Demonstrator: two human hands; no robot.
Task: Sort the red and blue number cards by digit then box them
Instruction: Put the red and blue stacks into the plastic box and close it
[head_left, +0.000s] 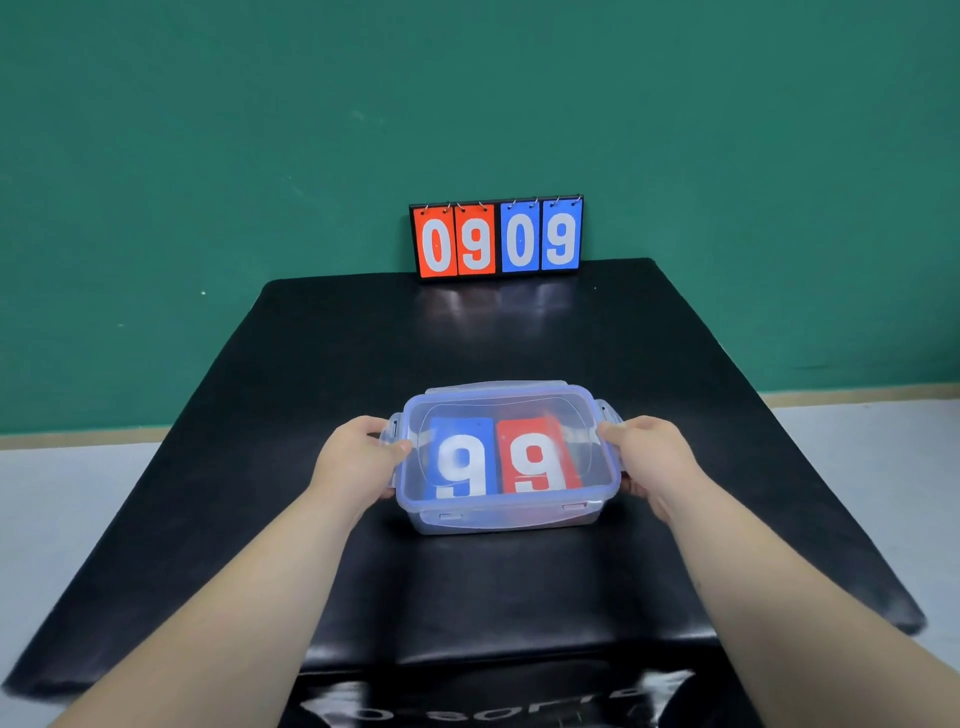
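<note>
Green matte wall (208, 156) behind, grey floor (62, 483) at sides. Black glossy cover w/ soft folds drapes the table (467, 338). At far edge a flip scoreboard (497, 238) stands upright on wire rings, 09 red, 09 blue.

Mid-table: clear plastic box (506, 514), rectangular w/ rounded corners, long axis L-R, translucent lid (509, 400) on top, side latches flared out. Inside, flat & side by side: blue card (460, 457) on left, red card (535, 457) on right, each a white 9, long axis running away from the person, digit tops to far side.

Left hand (353, 457) grips box's left end, thumb on the lid rim, fingers curled down the side. Right hand (654, 457) does the same at right end.
</note>
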